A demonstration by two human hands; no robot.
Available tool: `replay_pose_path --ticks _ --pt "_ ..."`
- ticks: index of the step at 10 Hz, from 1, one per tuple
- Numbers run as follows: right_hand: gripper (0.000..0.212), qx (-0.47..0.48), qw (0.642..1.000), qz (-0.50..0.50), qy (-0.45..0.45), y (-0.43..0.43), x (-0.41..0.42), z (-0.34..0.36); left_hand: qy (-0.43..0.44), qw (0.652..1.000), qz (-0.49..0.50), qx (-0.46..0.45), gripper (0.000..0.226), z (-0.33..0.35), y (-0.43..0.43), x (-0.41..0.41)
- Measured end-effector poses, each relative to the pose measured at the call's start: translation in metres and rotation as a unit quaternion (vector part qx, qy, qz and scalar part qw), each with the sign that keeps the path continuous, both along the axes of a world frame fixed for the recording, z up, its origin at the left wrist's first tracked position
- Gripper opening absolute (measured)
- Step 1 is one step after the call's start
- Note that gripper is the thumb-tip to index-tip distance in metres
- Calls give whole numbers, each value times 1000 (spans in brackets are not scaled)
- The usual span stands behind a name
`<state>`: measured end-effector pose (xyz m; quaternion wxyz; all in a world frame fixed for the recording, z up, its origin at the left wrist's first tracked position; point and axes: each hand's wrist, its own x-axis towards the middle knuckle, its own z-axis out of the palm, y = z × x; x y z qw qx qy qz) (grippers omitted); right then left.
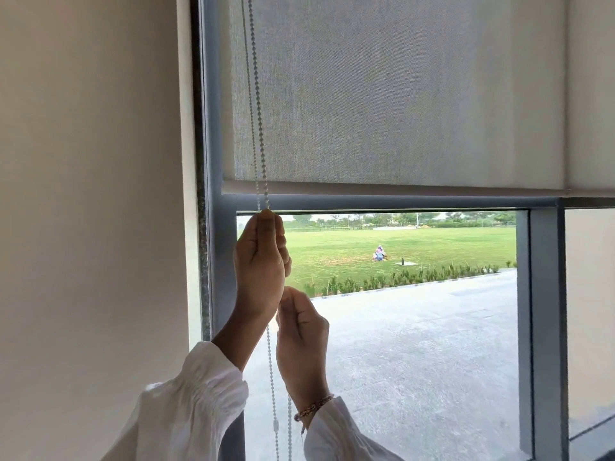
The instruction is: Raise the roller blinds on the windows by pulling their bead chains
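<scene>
Bead chain: the bead chain (260,128) hangs at the window's left edge, about 10 o'clock in view, in front of the roller blind (382,94).
Left hand: the left hand (261,264) has its grip clamped on the chain, just under the blind's bottom bar (399,189).
Right hand: the right hand (301,334), below at 6 o'clock, is pinched on the chain.
Doing it well: probably pull one strand straight down, hand under hand, keeping tension.
Hidden: which strand each hand holds; roller above is cut off; neighbouring blind (592,94) barely shows.
</scene>
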<state>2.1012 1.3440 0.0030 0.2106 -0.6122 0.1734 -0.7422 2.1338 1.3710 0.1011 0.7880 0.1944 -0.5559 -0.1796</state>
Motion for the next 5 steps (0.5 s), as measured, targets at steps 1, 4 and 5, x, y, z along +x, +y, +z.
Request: replay_pose_path --ticks 1,4,5 --pt "19 10 1000 8 -5 0 -9 1 -23 999 20 21 37 2 1 -3" --pt "41 75 983 -65 155 1 -83 11 -222 861 451 81 70 -22 4 -50" --pt "46 45 974 -107 196 4 -124 -8 -287 808 515 -20 59 -26 6 -69"
